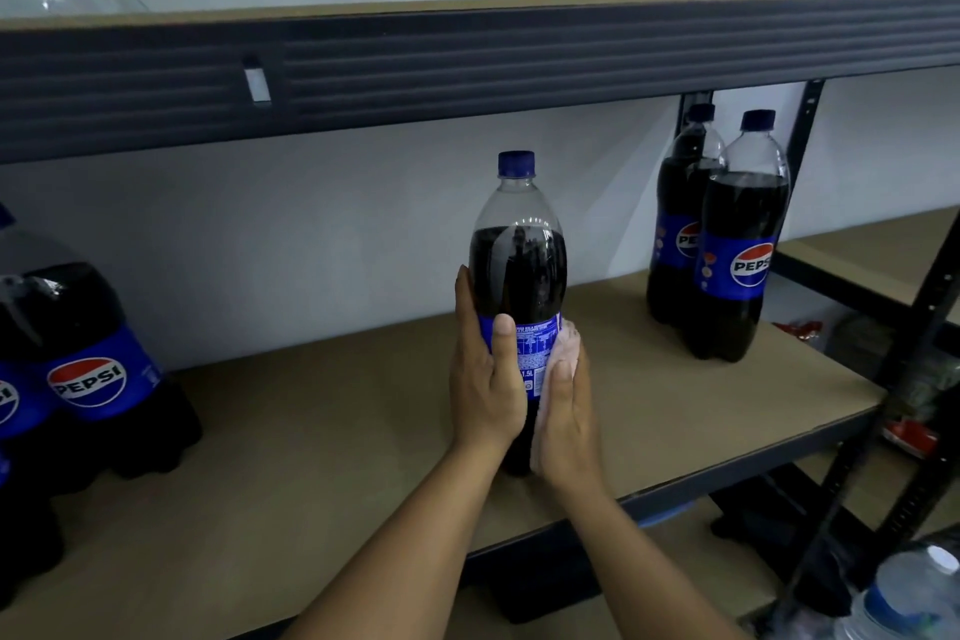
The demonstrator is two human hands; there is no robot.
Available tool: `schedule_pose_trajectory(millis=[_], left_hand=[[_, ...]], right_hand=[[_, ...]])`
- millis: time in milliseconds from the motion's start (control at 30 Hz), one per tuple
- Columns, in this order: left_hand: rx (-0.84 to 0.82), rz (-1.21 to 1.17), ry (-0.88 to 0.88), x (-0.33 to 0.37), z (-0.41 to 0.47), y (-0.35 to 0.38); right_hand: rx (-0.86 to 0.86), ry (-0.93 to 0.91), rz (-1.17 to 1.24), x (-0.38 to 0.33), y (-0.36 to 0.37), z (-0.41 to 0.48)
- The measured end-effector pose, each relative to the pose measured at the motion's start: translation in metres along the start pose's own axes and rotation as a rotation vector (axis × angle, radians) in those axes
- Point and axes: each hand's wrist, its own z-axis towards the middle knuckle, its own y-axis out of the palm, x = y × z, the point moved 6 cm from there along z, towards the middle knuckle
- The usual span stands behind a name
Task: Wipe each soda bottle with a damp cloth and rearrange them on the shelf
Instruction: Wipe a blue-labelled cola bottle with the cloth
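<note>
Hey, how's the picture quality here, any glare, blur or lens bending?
Head view: dim, even light; the upper shelf beam bows from the wide lens; small highlights on the held bottle; the bottles at the left edge look stretched, soft.

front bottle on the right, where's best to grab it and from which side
Wrap a hand around the labelled middle of the front bottle, coming in from the front. It stands upright near the front edge of the shelf, and its body is straight-sided at the label. The second bottle stands close behind it on the left, so that side is likely blocked.
</note>
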Motion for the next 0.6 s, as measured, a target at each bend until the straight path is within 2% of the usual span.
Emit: schedule_pose_trajectory(millis=[133,333,400,500,600], left_hand=[[-0.027,-0.022,-0.015,0.002,-0.001,0.002],[-0.095,-0.141,-0.042,0.0,0.008,-0.003],[-0.098,-0.173,-0.042,0.001,0.011,-0.005],[-0.109,-0.186,0.022,0.009,0.012,-0.004],[-0.106,-0.184,0.035,0.011,0.01,-0.003]], right_hand=[[0.033,0.006,-0.042,-0.036,-0.003,0.037],[0.036,-0.224,-0.111,-0.132,0.002,0.103],[0.028,-0.234,-0.135,-0.122,0.002,0.095],[0.028,-0.069,-0.041,-0.063,0.0,0.052],[-0.013,0.007,0.063,-0.009,0.001,0.007]])
